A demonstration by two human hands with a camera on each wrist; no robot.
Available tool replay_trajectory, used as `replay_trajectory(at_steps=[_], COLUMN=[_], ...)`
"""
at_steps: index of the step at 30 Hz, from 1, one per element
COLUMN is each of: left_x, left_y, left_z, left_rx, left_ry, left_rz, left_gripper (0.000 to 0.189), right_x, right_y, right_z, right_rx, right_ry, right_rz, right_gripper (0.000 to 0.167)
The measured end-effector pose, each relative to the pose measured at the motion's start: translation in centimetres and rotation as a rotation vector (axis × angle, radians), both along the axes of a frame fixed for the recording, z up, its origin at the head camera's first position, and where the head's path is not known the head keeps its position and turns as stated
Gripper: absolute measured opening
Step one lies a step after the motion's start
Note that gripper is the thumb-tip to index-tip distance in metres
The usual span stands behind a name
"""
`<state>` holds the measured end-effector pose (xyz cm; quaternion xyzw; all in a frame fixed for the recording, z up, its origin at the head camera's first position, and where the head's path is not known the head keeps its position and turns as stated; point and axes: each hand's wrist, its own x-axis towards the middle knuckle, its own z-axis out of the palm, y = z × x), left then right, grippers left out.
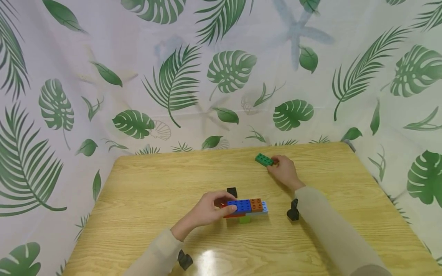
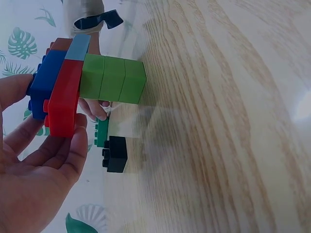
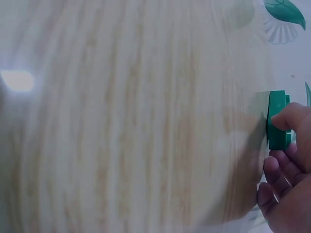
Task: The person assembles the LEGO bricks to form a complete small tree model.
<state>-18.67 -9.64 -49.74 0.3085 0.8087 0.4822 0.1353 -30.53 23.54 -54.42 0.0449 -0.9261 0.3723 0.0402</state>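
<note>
My left hand [image 1: 208, 209] holds the left end of a toy brick assembly [image 2: 65, 90], thumb on the blue brick [image 1: 243, 206] and fingers around the red brick [image 2: 66, 97]. An orange-brown brick [image 1: 256, 204] sits beside the blue one, over a light blue brick [image 1: 264, 207]. Below them projects a stack of light green bricks [image 2: 113, 77]; whether its foot touches the table I cannot tell. Near the table's back edge, my right hand [image 1: 284, 170] pinches one end of a dark green brick [image 1: 264, 159] between thumb and fingers. In the right wrist view that brick [image 3: 277, 120] lies low, close to the tabletop.
A small black brick [image 1: 232, 192] stands on the wooden table [image 1: 165, 172] just behind the assembly. Dark camera mounts [image 1: 292, 211] stick out from both wrists. A leaf-patterned cloth [image 1: 221, 115] hangs around the table's back and sides.
</note>
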Motion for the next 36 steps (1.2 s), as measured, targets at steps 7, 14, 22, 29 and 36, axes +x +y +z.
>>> replay_trajectory(at_steps=[7, 14, 22, 29, 36], left_x=[0.0, 0.2, 0.4, 0.4, 0.4], left_y=[0.0, 0.0, -0.1, -0.1, 0.0], left_z=[0.0, 0.0, -0.1, -0.3, -0.2], left_rx=[0.008, 0.005, 0.006, 0.013, 0.019], left_ry=[-0.013, -0.029, -0.027, -0.001, -0.011], left_rz=[-0.004, 0.018, 0.036, 0.023, 0.016], left_gripper=[0.029, 0.031, 0.036, 0.036, 0.035], right_x=[0.6, 1.8, 4.9, 7.6, 10.0], right_y=[0.2, -0.8, -1.5, -1.8, -2.4], right_z=[0.7, 3.1, 6.3, 8.0, 8.7], right_rx=[-0.046, -0.08, -0.071, -0.056, -0.026], right_ry=[0.001, 0.029, 0.064, 0.104, 0.116], right_rz=[0.055, 0.106, 0.195, 0.275, 0.352], right_gripper=[0.045, 0.042, 0.04, 0.036, 0.035])
